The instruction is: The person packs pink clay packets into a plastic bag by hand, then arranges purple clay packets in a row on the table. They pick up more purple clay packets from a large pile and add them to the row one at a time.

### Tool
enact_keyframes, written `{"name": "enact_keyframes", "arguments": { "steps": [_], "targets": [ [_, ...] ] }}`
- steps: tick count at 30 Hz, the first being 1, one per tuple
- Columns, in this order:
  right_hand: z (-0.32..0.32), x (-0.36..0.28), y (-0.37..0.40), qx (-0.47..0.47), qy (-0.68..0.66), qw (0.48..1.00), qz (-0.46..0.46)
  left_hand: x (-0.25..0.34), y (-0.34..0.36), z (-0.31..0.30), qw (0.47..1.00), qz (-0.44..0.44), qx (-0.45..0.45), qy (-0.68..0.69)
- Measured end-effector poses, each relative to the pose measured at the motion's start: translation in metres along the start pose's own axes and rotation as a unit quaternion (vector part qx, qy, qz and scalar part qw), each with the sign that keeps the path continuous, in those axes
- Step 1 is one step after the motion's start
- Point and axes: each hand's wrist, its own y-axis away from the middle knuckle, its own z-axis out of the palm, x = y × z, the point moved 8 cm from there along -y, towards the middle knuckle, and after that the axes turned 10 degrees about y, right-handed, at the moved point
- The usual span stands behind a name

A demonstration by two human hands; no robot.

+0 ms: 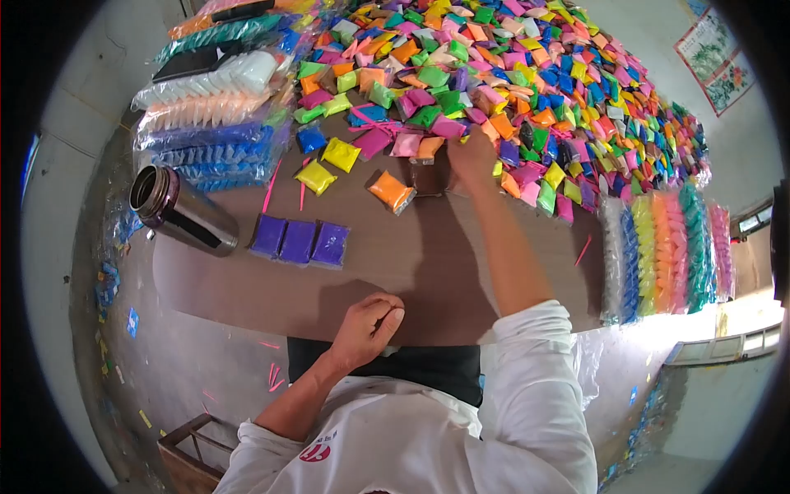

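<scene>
My right hand [473,162] reaches out to the near edge of a big heap of small colourful plastic packets [502,74]. Its fingers are mostly hidden behind the back of the hand, among pink, orange and yellow packets. Close to the table's front edge, my left hand [369,329] is curled into a loose fist, and whatever it may hold is hidden. Three purple packets [298,241] lie side by side in a row beyond it. An orange packet [392,192] lies alone between the row and the heap. Two yellow packets [316,176] are farther left.
A metal flask [183,210] lies tilted at the table's left side. Behind it are stacked bags of sorted packets [210,148], with a dark flat object [193,62] on top. More sorted bags [662,255] line the right edge. Thin pink strips [271,185] are scattered about.
</scene>
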Motion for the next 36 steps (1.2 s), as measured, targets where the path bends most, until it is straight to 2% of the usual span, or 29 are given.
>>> {"name": "enact_keyframes", "arguments": {
  "steps": [2, 5, 8, 11, 12, 14, 17, 20, 29, 30, 34, 35, 36],
  "targets": [
    [0.023, -0.018, -0.003, -0.006, -0.004, 0.999, -0.043, 0.000, 0.000, 0.001, 0.999, 0.033, -0.005, -0.021],
    [0.043, -0.060, 0.005, -0.047, -0.037, 0.995, -0.084, 0.000, -0.001, 0.002, 1.000, 0.003, -0.011, -0.023],
    [0.055, -0.078, 0.009, 0.000, -0.128, 0.985, -0.111, 0.000, -0.002, 0.002, 1.000, 0.012, -0.015, -0.019],
    [0.038, -0.062, 0.005, 0.113, -0.089, 0.982, -0.123, 0.000, -0.001, 0.001, 0.998, 0.057, -0.004, -0.012],
    [0.029, -0.053, -0.001, 0.129, -0.053, 0.984, -0.113, -0.001, 0.000, 0.000, 0.999, 0.048, -0.006, -0.006],
    [0.026, -0.022, -0.016, 0.140, 0.030, 0.982, -0.119, -0.002, -0.001, 0.001, 0.999, 0.032, -0.009, 0.008],
    [0.016, 0.004, -0.028, 0.081, 0.120, 0.985, -0.096, 0.001, -0.002, 0.001, 0.999, 0.031, -0.005, 0.011],
    [0.021, 0.006, -0.030, 0.026, 0.152, 0.976, -0.154, 0.004, -0.003, 0.000, 0.999, 0.031, -0.002, 0.022],
    [0.029, 0.013, -0.034, 0.089, 0.173, 0.964, -0.179, -0.002, 0.000, 0.001, 0.999, 0.035, -0.004, 0.003],
    [0.021, 0.011, -0.030, 0.127, 0.167, 0.961, -0.180, -0.002, 0.000, 0.001, 0.999, 0.033, -0.004, 0.003],
    [-0.015, 0.011, -0.015, 0.167, 0.092, 0.971, -0.146, -0.003, -0.001, 0.001, 1.000, 0.020, 0.011, 0.003],
    [-0.018, 0.023, -0.009, 0.111, -0.080, 0.987, -0.081, -0.003, -0.001, 0.000, 1.000, 0.015, 0.018, 0.002],
    [-0.015, 0.033, -0.004, 0.051, -0.251, 0.967, -0.016, -0.006, -0.002, 0.000, 1.000, 0.001, 0.014, 0.021]
  ]
}}
